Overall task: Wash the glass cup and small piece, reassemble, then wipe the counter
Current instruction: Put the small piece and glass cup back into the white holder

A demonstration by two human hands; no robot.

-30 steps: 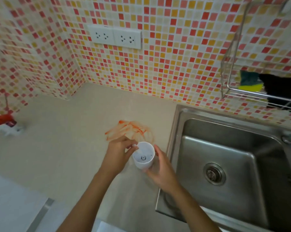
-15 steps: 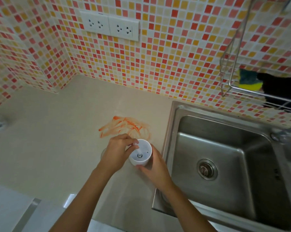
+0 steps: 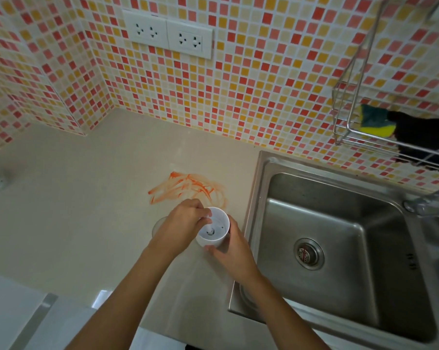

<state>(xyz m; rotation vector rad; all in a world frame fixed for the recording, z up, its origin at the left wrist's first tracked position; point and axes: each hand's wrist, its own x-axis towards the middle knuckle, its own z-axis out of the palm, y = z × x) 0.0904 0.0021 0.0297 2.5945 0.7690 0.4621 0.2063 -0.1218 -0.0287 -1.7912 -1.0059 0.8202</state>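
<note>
White plastic fills the space between my hands: a small cup held above the counter, its open mouth facing up at me. My right hand curls around its near side from below, fingers wrapped under the base. My left hand sits at the rim, fingertips pinching a thin white stem that runs down inside to a little fitting at the bottom. Just behind my left hand I see the round rim of something clear, mostly hidden. Beyond my knuckles an orange smear is streaked across the counter. To the right of my right hand lies the steel sink. Farther right and above hangs a wire rack with a yellow-green sponge beside a black cloth.
</note>
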